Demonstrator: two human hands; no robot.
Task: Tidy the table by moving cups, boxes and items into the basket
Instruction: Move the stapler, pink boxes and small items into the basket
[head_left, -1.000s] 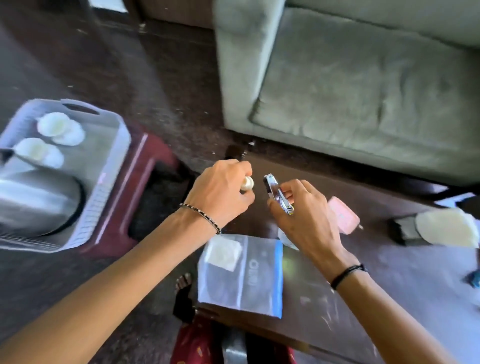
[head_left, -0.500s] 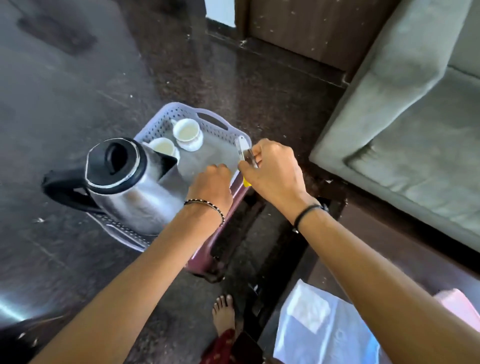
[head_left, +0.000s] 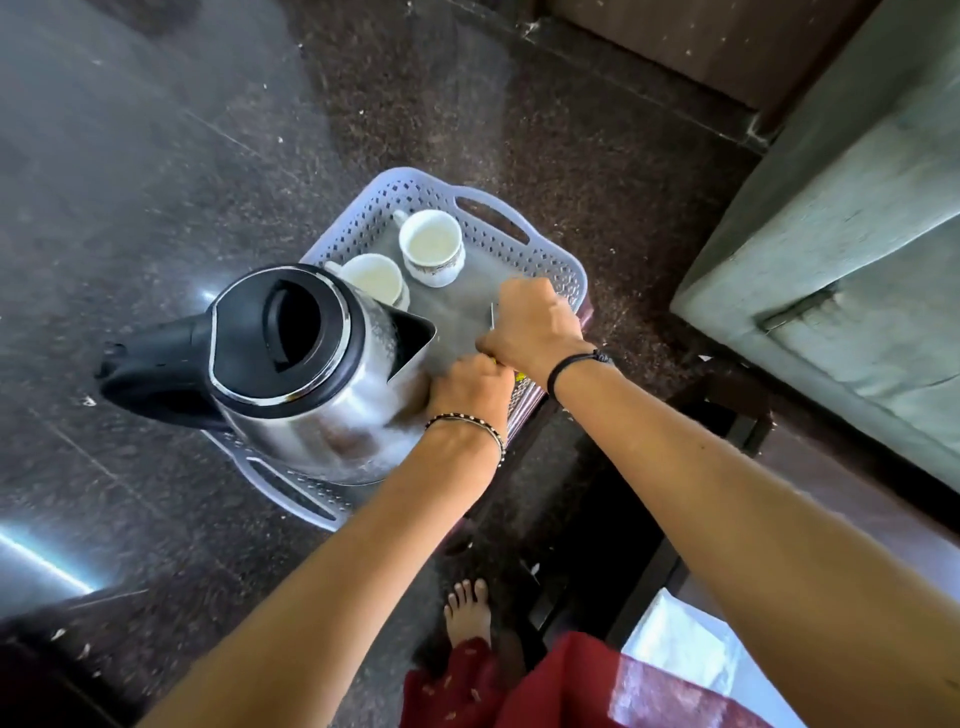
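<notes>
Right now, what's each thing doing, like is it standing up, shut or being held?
Kettle: upright in the basket, lid shut.
Far cup and near cup: upright in the basket.
Basket: holds kettle and cups.
Right hand: grips a small metal thing over the basket.
Left hand: curled inside the basket, grip hidden.

You have one basket (head_left: 545, 260) before you, and it holds two cups, a far cup (head_left: 431, 244) and a near cup (head_left: 374, 275), plus one kettle (head_left: 311, 364). You show two hands, left hand (head_left: 470, 387) and right hand (head_left: 535, 325), with two wristbands, one beaded bracelet (head_left: 467, 423) and one black band (head_left: 566, 366). Count also one thin metal item (head_left: 492, 317), one bare foot (head_left: 467, 608), one plastic bag (head_left: 675, 639) and one sofa (head_left: 857, 234).
</notes>
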